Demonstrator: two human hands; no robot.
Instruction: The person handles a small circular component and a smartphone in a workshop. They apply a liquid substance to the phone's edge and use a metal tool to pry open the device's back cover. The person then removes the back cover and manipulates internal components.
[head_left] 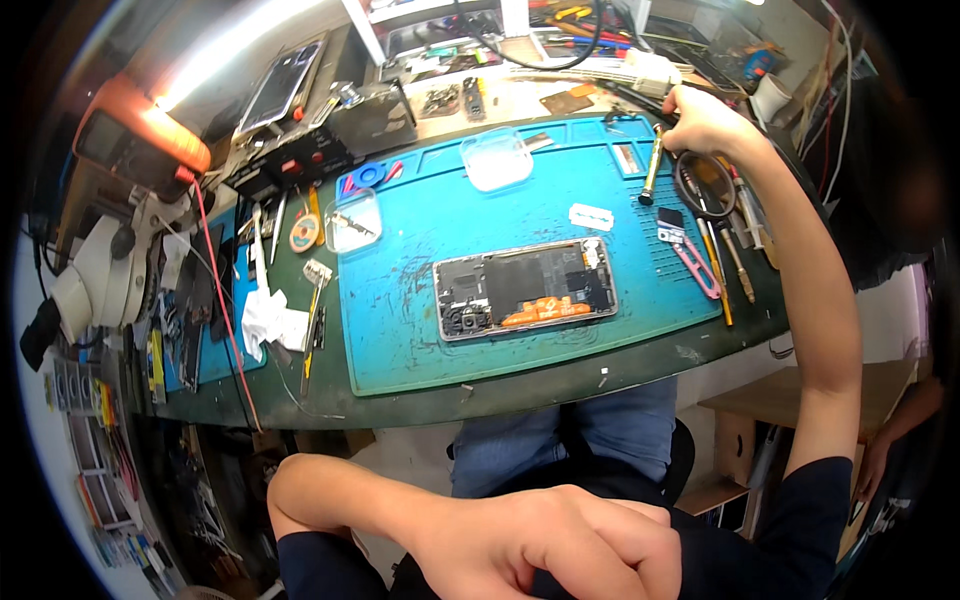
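Observation:
An opened smartphone (527, 287) lies flat on the blue repair mat (400, 350), its dark insides and an orange flex strip showing. My right hand (703, 122) reaches to the mat's far right corner, its fingers bent closed. Just beside those fingers are a gold screwdriver (652, 167) and a dark handle (637, 99); what the fingers grip is not clear. Close to my body, away from the bench, my left hand (560, 545) has its fingers curled inward, and anything inside them is hidden. A razor blade (591, 217) rests beyond the phone.
Tweezers, a pink-handled cutter (695, 268), a black ring-shaped tool (706, 186) and a syringe (748, 215) crowd the right side. Clear plastic boxes (497, 160) sit at the back. On the left stand an orange multimeter (140, 140), a red cable (222, 320) and white tissue (272, 322).

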